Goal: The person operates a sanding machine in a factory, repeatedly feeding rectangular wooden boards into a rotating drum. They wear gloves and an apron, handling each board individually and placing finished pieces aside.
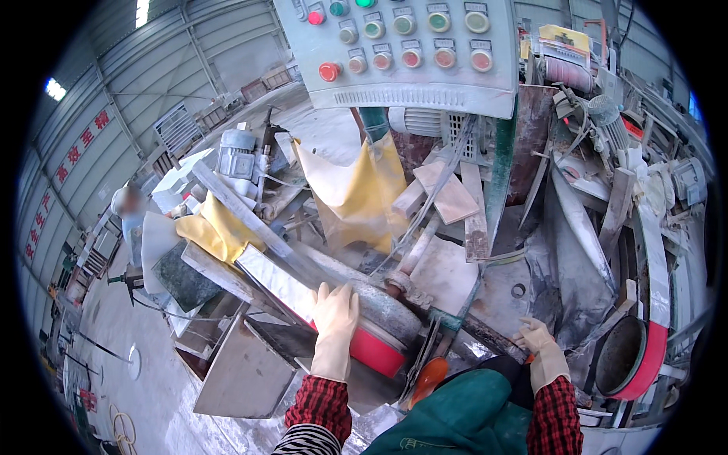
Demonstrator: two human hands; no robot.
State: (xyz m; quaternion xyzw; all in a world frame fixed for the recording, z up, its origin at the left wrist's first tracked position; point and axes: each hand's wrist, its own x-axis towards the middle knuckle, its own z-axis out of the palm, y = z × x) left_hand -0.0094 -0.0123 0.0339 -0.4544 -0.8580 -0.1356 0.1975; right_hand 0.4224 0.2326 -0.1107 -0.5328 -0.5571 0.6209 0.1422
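My left hand (334, 331), in a pale rubber glove, lies with its fingers stretched out over the near end of a long belt machine. Its fingertips reach the edge of a grey wheel (383, 309), around which a belt with a white stretch (271, 282) and a red stretch (377, 352) runs. Nothing shows in its grasp. My right hand (541, 350), gloved alike, is beside a dark frame bar (489, 334) with its fingers apart and slightly bent. It holds nothing that I can see. Between my hands an orange piece (431, 379) sits by my green apron (455, 413).
A control box (409, 97) with several push buttons hangs ahead. Yellow sheeting (364, 189) drapes behind the wheel. Another belt wheel (623, 356) stands at right. A panel (241, 371) juts out below the belt. Wood pieces (447, 193) lie mid-machine. A person (130, 208) is far left.
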